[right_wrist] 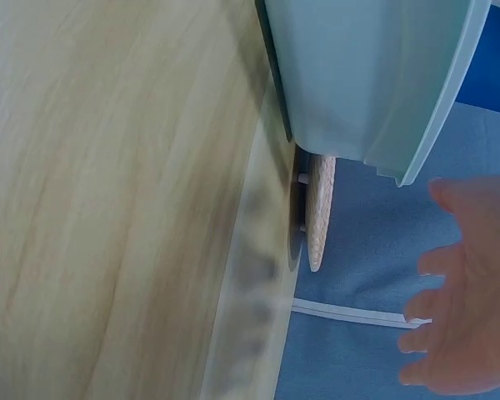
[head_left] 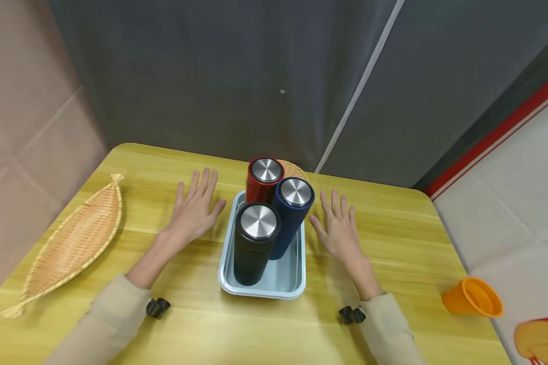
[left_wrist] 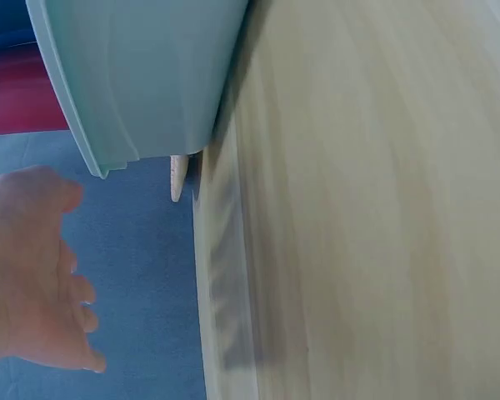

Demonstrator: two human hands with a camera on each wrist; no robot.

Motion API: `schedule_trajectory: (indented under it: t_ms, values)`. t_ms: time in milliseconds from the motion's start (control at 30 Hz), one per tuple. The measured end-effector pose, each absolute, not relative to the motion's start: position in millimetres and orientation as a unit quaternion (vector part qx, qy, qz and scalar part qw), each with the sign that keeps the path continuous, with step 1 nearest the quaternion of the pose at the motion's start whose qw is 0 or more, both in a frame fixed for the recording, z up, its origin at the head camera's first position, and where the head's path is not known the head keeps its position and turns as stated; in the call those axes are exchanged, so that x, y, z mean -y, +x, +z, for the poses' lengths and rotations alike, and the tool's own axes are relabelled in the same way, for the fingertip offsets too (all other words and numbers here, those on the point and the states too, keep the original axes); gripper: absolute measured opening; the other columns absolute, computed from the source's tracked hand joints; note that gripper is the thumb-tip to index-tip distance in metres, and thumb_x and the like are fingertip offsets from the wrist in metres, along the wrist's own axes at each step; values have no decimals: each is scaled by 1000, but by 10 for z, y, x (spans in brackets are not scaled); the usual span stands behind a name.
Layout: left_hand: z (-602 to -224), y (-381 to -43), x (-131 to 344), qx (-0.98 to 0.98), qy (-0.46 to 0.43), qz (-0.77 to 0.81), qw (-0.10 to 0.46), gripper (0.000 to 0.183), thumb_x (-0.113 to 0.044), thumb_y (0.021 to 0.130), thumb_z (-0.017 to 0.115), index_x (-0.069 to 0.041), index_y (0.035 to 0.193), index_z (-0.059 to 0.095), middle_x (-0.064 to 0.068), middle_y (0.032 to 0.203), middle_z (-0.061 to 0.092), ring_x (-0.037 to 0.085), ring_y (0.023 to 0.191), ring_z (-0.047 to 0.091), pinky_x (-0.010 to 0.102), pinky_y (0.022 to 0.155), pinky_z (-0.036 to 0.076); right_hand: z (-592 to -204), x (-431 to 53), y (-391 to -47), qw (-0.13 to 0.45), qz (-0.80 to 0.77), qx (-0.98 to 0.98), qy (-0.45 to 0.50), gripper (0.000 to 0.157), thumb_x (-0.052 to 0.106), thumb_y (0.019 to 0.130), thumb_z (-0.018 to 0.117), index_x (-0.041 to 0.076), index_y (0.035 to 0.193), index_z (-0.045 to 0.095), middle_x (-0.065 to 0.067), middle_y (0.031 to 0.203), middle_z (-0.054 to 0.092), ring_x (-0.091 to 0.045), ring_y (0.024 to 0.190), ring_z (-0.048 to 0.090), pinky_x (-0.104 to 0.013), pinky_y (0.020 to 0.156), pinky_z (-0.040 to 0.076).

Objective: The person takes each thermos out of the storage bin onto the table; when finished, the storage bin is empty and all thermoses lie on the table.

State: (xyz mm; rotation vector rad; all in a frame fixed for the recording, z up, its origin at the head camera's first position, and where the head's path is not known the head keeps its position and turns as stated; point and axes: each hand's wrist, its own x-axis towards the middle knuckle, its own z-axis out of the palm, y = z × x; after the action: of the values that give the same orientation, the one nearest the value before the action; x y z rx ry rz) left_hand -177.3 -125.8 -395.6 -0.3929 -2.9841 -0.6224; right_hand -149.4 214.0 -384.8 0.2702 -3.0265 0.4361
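A pale blue-grey tray (head_left: 278,284) stands mid-table with three upright thermos bottles in it. The black thermos (head_left: 251,258) is nearest, the dark blue thermos (head_left: 289,218) leans slightly to the right, and the red thermos (head_left: 260,190) is at the back. My left hand (head_left: 195,209) hovers left of the tray, fingers spread and holding nothing. On the other side my right hand (head_left: 340,228) is likewise spread, apart from the tray. Both wrist views show the tray's side wall (left_wrist: 150,75) close to the thumb, with a gap between.
A leaf-shaped woven basket (head_left: 77,238) lies at the table's left. Behind the bottles, a round woven piece (head_left: 294,170) is partly hidden. An orange cup (head_left: 472,298) stands near the right edge. A grey curtain (head_left: 210,76) hangs beyond the table.
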Motion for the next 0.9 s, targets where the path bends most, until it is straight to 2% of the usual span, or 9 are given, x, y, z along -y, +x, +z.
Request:
schedule_trajectory:
  t_ms: [267,400,667,767,900]
  values:
    - [-3935,-1740,1247,954,-143,-263,2,68,-39,103,36,-13,155,0,8,159,-8,31,144,-9,62,111,-3,-3798,-2147,-1457,39,174,979,102,68,45,101,42,11,155,17,-17,158,1,-36,144,-4,-59,113,1]
    - [-3922,-1702,1258,939,-146,-310,-28,66,-33,104,37,-10,155,4,12,159,-4,36,144,-2,61,111,-1,-3801,-2144,-1435,38,181,976,118,68,44,101,43,12,155,17,-17,158,2,-37,144,-3,-61,112,0]
    - [-3899,-1708,1267,902,-162,-395,-66,62,-28,104,40,-4,154,13,19,158,9,38,143,12,54,114,14,-3757,-2128,-1399,37,234,959,155,64,42,102,43,15,155,19,-15,158,6,-36,144,3,-58,113,3]
    - [-3878,-1699,1258,893,-155,-415,-83,65,-31,103,43,-5,154,12,21,157,15,41,140,21,56,111,20,-3729,-2116,-1383,43,266,946,180,63,36,101,49,12,153,24,-14,158,12,-35,144,9,-57,114,8]
    - [-3862,-1700,1233,876,-137,-452,-99,69,-30,102,47,-5,154,10,26,153,22,44,134,33,56,107,29,-3677,-2094,-1374,58,310,925,210,63,26,97,60,8,150,32,-14,153,30,-33,140,28,-52,112,24]
